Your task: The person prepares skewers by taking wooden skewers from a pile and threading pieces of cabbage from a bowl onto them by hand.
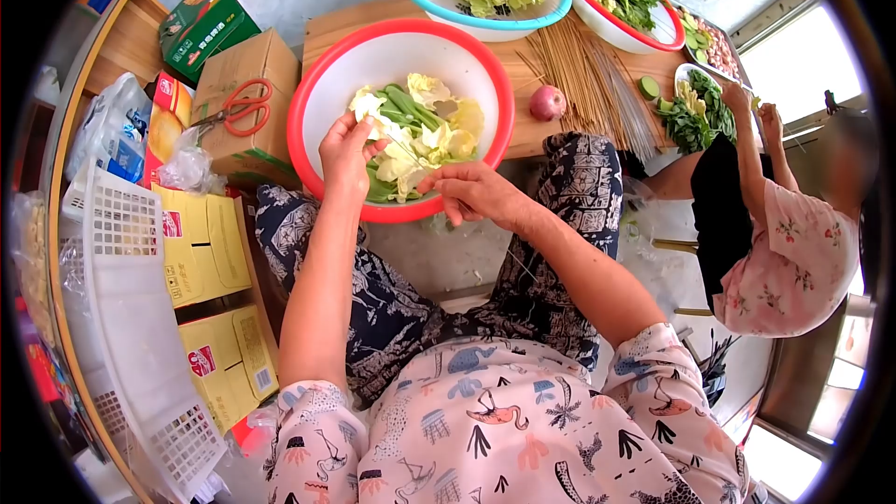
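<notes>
A white basin with a red rim (308, 112) holds pale yellow-green leaves (429, 145) and green pods or beans (407, 107). Over its left part my left hand (347, 154) pinches a piece of pale leaf (367, 105). My right hand (478, 194) is at the basin's lower right rim, its fingers curled around a thin skewer, whose tip points toward the leaf. The skewer's far end hangs above my lap.
Behind are a blue-rimmed basin (560, 0) and another red-rimmed basin (679, 37). Skewers (583, 84) and an onion (547, 103) lie right on the wooden table (364, 11). Scissors (245, 110) rest on a carton (266, 65) at left. A co-worker (784, 261) sits at right.
</notes>
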Tool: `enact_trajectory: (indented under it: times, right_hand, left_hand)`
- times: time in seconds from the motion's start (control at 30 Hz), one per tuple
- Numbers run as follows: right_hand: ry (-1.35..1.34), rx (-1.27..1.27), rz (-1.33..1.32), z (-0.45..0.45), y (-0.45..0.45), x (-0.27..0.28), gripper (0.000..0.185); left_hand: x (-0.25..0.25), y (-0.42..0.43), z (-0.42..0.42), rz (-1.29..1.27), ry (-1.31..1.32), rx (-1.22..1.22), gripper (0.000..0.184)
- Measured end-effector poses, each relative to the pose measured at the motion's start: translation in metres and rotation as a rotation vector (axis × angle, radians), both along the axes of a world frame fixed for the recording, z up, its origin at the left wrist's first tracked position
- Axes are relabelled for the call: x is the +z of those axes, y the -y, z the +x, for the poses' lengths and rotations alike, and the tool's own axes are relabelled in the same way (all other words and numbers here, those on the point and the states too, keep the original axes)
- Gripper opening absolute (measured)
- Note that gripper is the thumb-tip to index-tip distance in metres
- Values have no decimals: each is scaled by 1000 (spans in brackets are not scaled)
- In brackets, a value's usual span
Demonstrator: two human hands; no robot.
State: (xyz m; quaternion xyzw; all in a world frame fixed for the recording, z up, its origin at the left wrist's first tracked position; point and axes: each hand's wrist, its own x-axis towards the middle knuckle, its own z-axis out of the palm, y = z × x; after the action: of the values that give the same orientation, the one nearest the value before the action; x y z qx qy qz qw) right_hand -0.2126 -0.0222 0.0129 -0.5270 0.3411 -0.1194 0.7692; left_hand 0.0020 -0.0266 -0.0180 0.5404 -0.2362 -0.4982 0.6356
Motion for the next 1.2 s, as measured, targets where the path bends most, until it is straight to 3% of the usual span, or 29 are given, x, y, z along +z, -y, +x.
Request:
enact_trajectory:
  times: [0.63, 1.0, 1.2]
  right_hand:
    - [10, 13, 20, -2, -2, -2, 25]
    - [-7, 4, 15, -1, -2, -4, 24]
    - [-11, 42, -117, -2, -2, -13, 23]
  left_hand:
    - [-1, -5, 2, 8, -23, 18, 19]
    - [-2, -8, 1, 53, -154, -41, 18]
    - [-7, -7, 9, 59, -292, -101, 17]
